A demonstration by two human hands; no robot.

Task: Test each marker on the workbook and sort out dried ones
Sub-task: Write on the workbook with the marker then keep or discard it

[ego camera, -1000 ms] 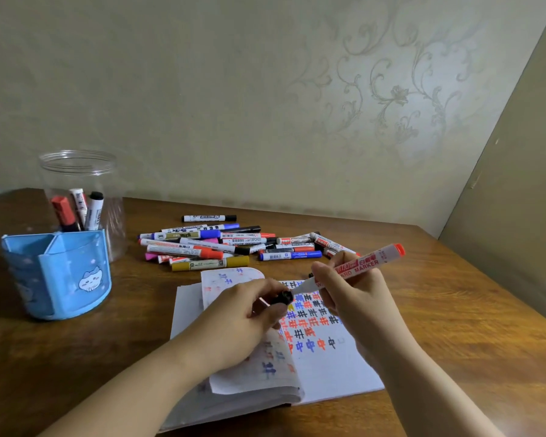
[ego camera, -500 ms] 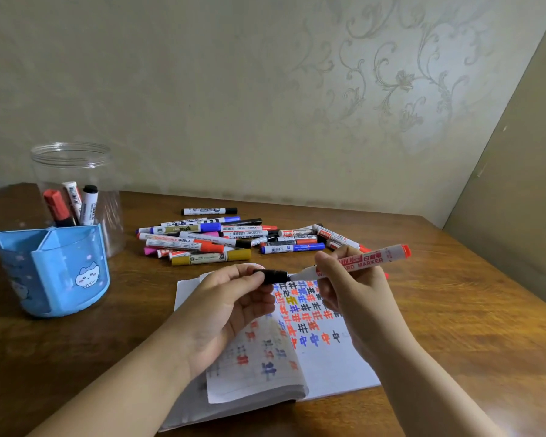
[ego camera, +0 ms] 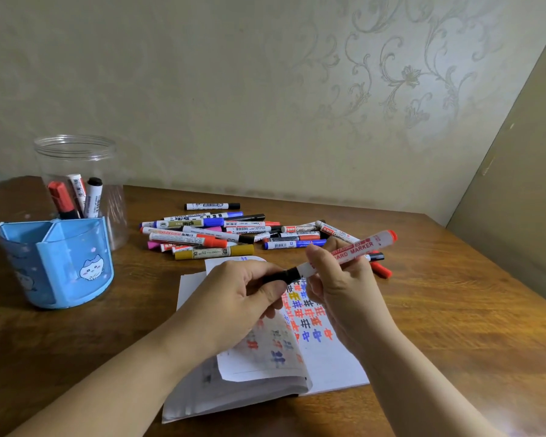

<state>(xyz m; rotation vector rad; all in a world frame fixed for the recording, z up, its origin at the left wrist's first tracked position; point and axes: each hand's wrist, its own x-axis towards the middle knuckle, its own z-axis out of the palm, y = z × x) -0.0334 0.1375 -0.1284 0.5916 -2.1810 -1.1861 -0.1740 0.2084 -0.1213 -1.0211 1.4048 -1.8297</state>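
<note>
My right hand [ego camera: 344, 291] grips a white board marker with a red end [ego camera: 356, 249], held slanting above the open workbook [ego camera: 334, 364]. My left hand [ego camera: 234, 298] pinches the black cap [ego camera: 292, 274], which sits against the marker's lower end; whether it is fully seated is hidden by my fingers. The workbook's right page carries rows of red, blue, black and orange test marks, and a left page curls up under my left hand. A pile of several markers [ego camera: 221, 234] lies on the wooden table behind the workbook.
A blue pen holder with a cat picture [ego camera: 70, 266] stands at the left. Behind it a clear plastic jar [ego camera: 76, 159] holds three markers. A red marker [ego camera: 380, 269] lies to the right of my hands. Walls close off the table at the back and right.
My left hand has brought the black cap up against the marker's end; half a second ago the white tip showed between cap and body. Both hands have risen slightly over the workbook.
</note>
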